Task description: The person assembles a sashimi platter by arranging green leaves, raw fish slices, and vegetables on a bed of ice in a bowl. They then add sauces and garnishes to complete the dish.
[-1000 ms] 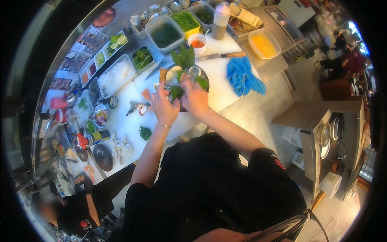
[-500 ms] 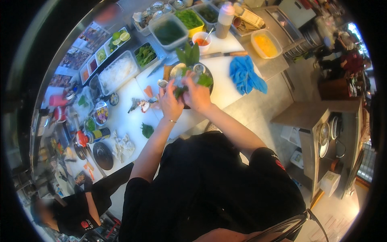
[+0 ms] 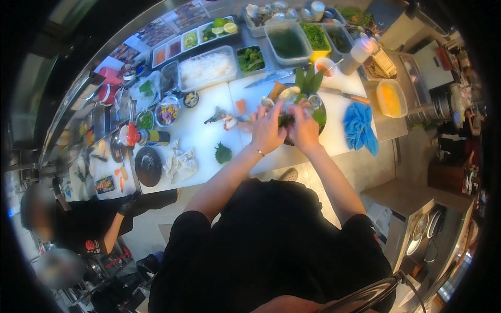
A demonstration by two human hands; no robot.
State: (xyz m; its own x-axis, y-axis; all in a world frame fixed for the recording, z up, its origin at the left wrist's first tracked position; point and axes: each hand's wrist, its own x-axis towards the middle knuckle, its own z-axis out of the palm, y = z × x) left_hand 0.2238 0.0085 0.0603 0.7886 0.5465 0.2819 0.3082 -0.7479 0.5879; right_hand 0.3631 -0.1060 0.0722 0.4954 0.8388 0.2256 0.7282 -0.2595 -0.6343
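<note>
My left hand (image 3: 267, 129) and my right hand (image 3: 304, 127) are close together over a dark round bowl (image 3: 323, 124). Their fingers bend inward around a dark green leaf (image 3: 285, 120); the fingertips are partly blurred. Tall pointed green leaves (image 3: 309, 81) stand up behind the hands, with a pale shell (image 3: 290, 92) and a small clear cup (image 3: 314, 101) at the bowl's far side. Most of what the bowl holds is hidden by my hands. Left of them, orange slices (image 3: 240, 106) and a shellfish piece (image 3: 228, 122) lie on the white board (image 3: 201, 136).
A knife (image 3: 347, 95) lies behind the bowl, a blue cloth (image 3: 359, 128) to its right. One green leaf (image 3: 223, 153), a white cloth (image 3: 180, 160) and a blowtorch (image 3: 146, 136) are on the left. Tubs (image 3: 206, 68) line the back. A co-worker (image 3: 91, 224) stands at lower left.
The view has swung left, so the counter sits further right in the picture. Both hands stay over the bowl, with the fingers now lower around the green leaf.
</note>
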